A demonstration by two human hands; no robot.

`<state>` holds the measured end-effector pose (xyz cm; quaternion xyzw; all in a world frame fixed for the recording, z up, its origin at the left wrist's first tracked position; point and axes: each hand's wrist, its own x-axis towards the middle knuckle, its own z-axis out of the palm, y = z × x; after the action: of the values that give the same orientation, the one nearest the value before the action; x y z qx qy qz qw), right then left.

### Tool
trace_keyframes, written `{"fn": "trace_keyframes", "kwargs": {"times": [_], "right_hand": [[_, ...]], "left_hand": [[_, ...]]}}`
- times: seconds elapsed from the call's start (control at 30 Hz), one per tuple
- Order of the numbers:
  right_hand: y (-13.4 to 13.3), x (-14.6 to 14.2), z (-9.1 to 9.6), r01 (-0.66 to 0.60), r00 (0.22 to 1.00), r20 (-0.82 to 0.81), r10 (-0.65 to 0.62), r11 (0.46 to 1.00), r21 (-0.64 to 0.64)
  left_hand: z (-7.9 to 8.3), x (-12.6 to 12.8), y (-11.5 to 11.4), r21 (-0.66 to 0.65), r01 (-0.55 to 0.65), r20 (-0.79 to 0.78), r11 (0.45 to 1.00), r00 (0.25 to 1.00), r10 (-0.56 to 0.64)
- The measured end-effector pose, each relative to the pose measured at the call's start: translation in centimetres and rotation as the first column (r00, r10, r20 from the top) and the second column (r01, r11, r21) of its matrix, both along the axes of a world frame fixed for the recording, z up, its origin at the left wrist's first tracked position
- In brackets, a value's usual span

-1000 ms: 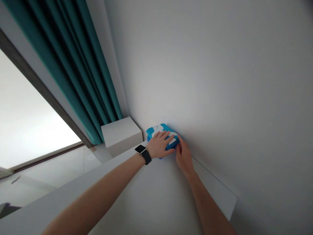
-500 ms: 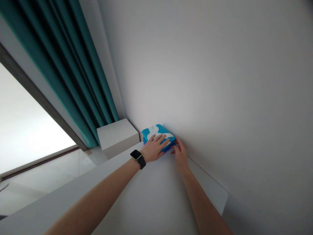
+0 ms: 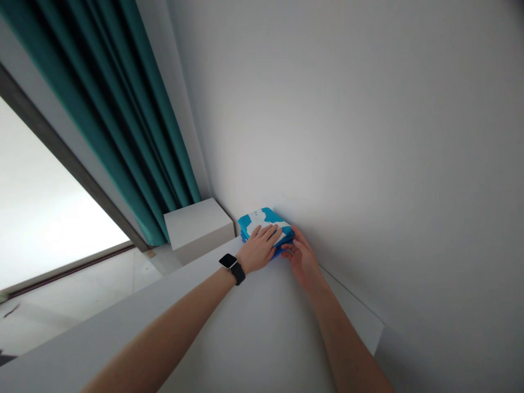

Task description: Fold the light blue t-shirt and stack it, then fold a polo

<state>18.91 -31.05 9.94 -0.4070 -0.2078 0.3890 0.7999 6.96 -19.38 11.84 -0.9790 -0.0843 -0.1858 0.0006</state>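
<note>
Working from the left of the view, a bright window (image 3: 45, 202) with a dark frame (image 3: 69, 164) occupies the edge of the scene, and a pale tiled floor (image 3: 82, 311) lies beyond it. A pleated teal curtain (image 3: 118, 125) hangs beside the frame, and its lower end reaches a white block (image 3: 196, 229), which stands at the far end of a white tabletop (image 3: 262, 327). My left forearm crosses this tabletop, with a black-strapped smartwatch (image 3: 231, 268) on the wrist. My left hand (image 3: 260, 249) lies open, its fingers spread and resting flat across the top of the folded blue-and-white cloth (image 3: 266, 219). The cloth sits on the tabletop, between the white block and my right hand, with its far side against the grey wall (image 3: 368, 164). It is folded into a compact, layered stack, and its edges lie roughly flush. Whether further folds remain cannot be determined from this view. My right hand (image 3: 302, 260) is at the right edge of the stack, with the fingers loosely curled; I cannot tell whether they grip the layers or only touch them. The wall closes off the far side of the stack, so access is limited to the top and the near and side edges.
</note>
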Motion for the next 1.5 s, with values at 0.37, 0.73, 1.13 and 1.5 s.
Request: {"fn": "trace_keyframes", "kwargs": {"times": [0.37, 0.73, 1.13, 1.5], "right_hand": [[0.1, 0.8, 0.4, -0.044, 0.987, -0.155, 0.046, 0.999, 0.013], [-0.1, 1.0, 0.8, -0.037, 0.978, -0.205, 0.036, 0.999, -0.003], [-0.3, 1.2, 0.5, -0.045, 0.993, -0.112, 0.035, 0.995, -0.084], [-0.4, 1.4, 0.8, 0.007, 1.0, -0.005, -0.008, 0.996, -0.094]], "left_hand": [[0.9, -0.2, -0.3, 0.147, 0.004, 0.011, 0.989, 1.0, -0.006], [1.1, -0.9, 0.1, -0.028, -0.037, 0.112, 0.999, 0.993, 0.04], [-1.0, -1.7, 9.7, -0.723, -0.26, 0.107, 0.639, 0.872, 0.477], [-1.4, -0.5, 9.3, -0.791, -0.175, 0.198, 0.586, 0.834, 0.516]]}}
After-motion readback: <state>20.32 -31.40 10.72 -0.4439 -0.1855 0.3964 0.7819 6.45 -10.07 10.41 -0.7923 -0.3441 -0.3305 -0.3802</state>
